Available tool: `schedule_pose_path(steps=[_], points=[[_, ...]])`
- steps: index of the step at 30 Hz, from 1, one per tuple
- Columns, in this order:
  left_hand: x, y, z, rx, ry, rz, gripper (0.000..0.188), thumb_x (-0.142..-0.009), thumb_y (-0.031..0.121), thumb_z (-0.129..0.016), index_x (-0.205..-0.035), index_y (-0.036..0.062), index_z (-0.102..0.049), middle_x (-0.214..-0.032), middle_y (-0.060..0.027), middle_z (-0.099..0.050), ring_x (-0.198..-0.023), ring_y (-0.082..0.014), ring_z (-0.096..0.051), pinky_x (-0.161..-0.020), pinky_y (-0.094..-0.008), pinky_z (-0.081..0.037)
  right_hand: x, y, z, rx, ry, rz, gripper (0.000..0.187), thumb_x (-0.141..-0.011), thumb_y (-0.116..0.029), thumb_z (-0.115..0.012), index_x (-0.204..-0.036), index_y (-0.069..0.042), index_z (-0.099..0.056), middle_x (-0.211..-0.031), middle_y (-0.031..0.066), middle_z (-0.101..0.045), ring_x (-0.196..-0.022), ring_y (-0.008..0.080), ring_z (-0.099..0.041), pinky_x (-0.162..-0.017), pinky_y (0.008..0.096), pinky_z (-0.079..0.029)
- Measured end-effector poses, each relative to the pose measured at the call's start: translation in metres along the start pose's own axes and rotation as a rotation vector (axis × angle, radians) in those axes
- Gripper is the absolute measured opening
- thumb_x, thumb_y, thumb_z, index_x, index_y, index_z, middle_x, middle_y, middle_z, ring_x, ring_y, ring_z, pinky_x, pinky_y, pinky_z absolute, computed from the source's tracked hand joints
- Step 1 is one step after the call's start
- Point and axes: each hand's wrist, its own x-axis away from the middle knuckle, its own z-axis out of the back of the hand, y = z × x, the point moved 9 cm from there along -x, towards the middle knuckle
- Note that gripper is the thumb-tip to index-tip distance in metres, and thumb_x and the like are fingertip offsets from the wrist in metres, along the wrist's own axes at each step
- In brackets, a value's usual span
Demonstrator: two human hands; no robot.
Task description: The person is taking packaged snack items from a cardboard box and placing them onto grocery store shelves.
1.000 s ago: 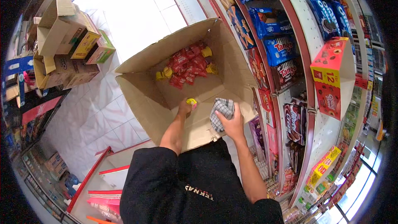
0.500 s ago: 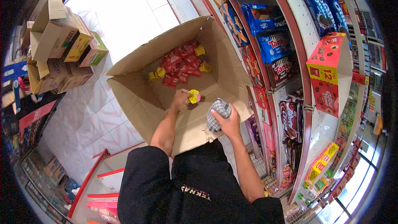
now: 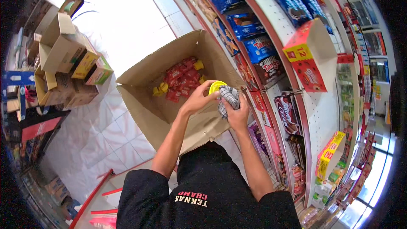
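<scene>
Above the open cardboard box (image 3: 142,101), my left hand (image 3: 199,99) holds a small yellow cup (image 3: 217,85) by its side. My right hand (image 3: 238,113) grips a grey-and-white checked cloth (image 3: 229,96), which is pressed against the cup's right side. Part of the cup is hidden by the cloth and my fingers. Down in the box lies a pile of small red packets (image 3: 182,78). Several other yellow cups (image 3: 160,89) rest at the edges of that pile.
Close on the right runs a shelf rack (image 3: 275,25) with biscuit packs, and an open red-and-yellow carton (image 3: 309,61) stands on it. Stacked cardboard boxes (image 3: 63,65) are at the left, above the tiled floor (image 3: 112,133). A red-edged white shelf (image 3: 99,191) is at the lower left.
My left hand has raised the yellow cup from low in the box, up and right to the cloth. My right hand has brought the cloth against it. The whole view has shifted slightly.
</scene>
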Motion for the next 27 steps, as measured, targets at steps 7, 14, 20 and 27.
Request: schedule_pose_path(steps=[7,14,20,27], points=[[0.045,0.068,-0.081,-0.488,-0.141,-0.144,0.071,-0.078,0.015,-0.083,-0.139,0.0046,-0.047,-0.130,-0.0114,-0.058,-0.120,-0.0230,-0.057,-0.101,-0.0378,-0.047,0.029,-0.053,0.085,0.121,0.021,0.153,0.037,-0.076,-0.009,-0.079,-0.108,0.004,-0.065,-0.109,0.0160,-0.059,-0.101,0.0314,-0.060,-0.088,0.0391,-0.048],[0.073,0.122,-0.187,-0.680,-0.179,-0.468,0.052,-0.076,0.003,-0.076,-0.125,0.0012,-0.060,-0.126,-0.0189,-0.062,-0.118,-0.0350,-0.060,-0.100,-0.0384,-0.047,0.090,-0.113,0.183,0.202,0.150,0.527,0.043,-0.068,-0.003,-0.075,-0.110,-0.002,-0.067,-0.106,0.0154,-0.067,-0.096,0.0355,-0.064,-0.087,0.0418,-0.050],[0.093,0.122,-0.276,-0.807,-0.325,-0.550,0.063,-0.073,0.002,-0.078,-0.131,-0.0010,-0.054,-0.132,-0.0211,-0.056,-0.118,-0.0381,-0.059,-0.099,-0.0393,-0.048,0.123,-0.101,0.262,0.221,0.362,0.428,0.058,-0.062,-0.003,-0.076,-0.119,-0.006,-0.066,-0.116,0.0122,-0.064,-0.109,0.0317,-0.061,-0.094,0.0431,-0.048],[0.111,0.112,-0.336,-0.682,-0.401,-0.536,0.067,-0.072,0.000,-0.071,-0.136,-0.0009,-0.051,-0.130,-0.0210,-0.056,-0.119,-0.0369,-0.058,-0.097,-0.0371,-0.048,0.186,-0.094,0.313,0.332,0.297,0.472,0.058,-0.063,-0.009,-0.078,-0.120,-0.006,-0.067,-0.120,0.0107,-0.063,-0.110,0.0312,-0.060,-0.094,0.0432,-0.047]])
